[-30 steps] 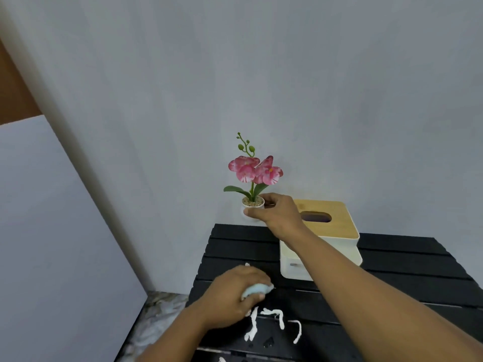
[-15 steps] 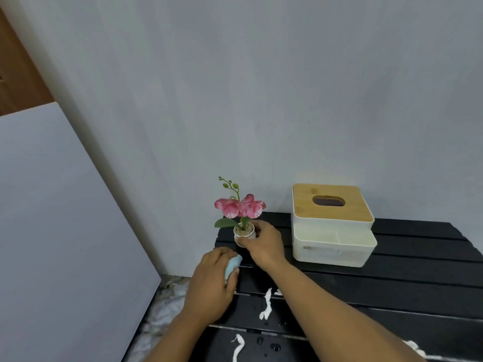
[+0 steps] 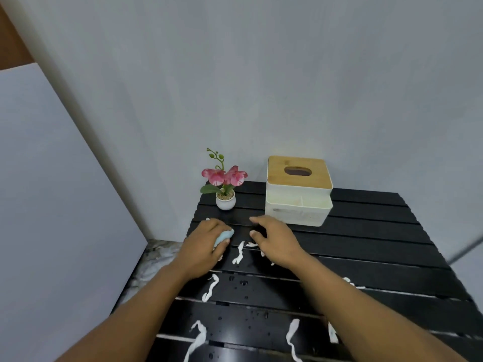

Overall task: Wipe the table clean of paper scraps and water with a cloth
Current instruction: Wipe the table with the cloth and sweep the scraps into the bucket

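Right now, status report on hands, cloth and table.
Left hand shut on cloth. Right hand open, empty. Paper scraps and water unwiped. Flower pot stands beyond.

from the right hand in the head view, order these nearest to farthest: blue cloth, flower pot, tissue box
From the right hand:
1. blue cloth, just to its left, balled in the left hand
2. flower pot and tissue box, both behind it at the table's back, pot left, box right; too close to rank
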